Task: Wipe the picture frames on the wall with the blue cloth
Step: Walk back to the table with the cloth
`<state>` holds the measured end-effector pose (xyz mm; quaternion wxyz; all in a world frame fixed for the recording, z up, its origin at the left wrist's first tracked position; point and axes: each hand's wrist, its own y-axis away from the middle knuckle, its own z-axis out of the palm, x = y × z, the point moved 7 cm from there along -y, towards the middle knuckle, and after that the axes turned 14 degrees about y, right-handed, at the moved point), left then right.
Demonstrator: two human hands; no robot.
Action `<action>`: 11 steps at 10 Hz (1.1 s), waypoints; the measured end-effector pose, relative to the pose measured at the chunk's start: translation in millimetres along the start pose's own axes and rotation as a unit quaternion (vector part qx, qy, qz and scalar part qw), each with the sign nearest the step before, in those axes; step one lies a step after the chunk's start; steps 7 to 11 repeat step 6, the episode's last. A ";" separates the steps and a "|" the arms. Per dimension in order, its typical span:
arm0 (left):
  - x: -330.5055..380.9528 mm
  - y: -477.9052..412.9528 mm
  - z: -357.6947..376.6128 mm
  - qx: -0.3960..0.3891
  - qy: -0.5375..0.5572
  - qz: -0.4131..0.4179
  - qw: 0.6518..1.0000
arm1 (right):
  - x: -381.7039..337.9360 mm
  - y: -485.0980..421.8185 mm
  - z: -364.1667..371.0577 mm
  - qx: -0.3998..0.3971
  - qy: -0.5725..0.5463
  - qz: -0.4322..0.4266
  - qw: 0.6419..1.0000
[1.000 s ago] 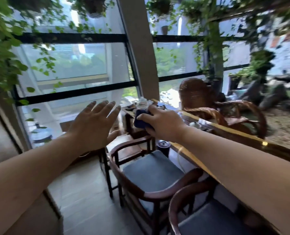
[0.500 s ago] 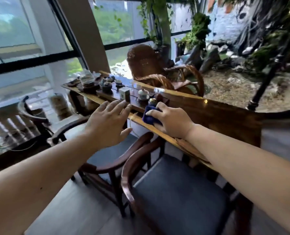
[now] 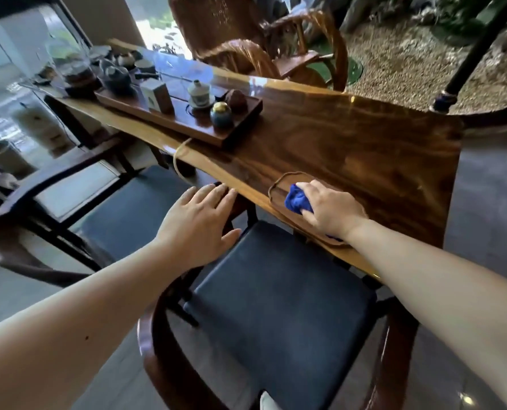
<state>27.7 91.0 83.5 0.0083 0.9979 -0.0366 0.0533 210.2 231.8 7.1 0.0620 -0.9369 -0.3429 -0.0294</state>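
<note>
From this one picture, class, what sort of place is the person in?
Probably a tea room beside an indoor garden: a tea tray with a teapot and lidded cup on a long polished wooden table, gravel bed beyond.

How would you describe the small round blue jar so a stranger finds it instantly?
Start at the long wooden table and find the dark tea tray on it. The small round blue jar stands at the tray's near right end; its shiny gold lid sets it apart.
</note>
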 end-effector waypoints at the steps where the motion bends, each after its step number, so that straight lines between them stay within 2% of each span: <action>1: -2.2 -13.3 22.7 -0.017 0.014 -0.007 1.000 | 20.4 -11.0 41.1 -0.013 0.033 0.011 0.999; 3: -10.4 -26.4 53.6 -0.042 0.031 -0.021 0.998 | 42.7 -33.3 107.0 -0.053 0.055 0.043 0.996; 5: -20.9 -32.3 69.7 -0.056 0.029 -0.025 0.998 | 55.1 -39.1 160.6 -0.142 0.048 0.102 0.983; 6: -26.6 -33.0 69.0 -0.070 0.021 -0.049 0.996 | 58.9 -40.9 166.4 -0.190 0.048 0.105 0.975; 11: -26.6 -33.0 69.0 -0.070 0.021 -0.049 0.996 | 58.9 -40.9 166.4 -0.190 0.048 0.105 0.975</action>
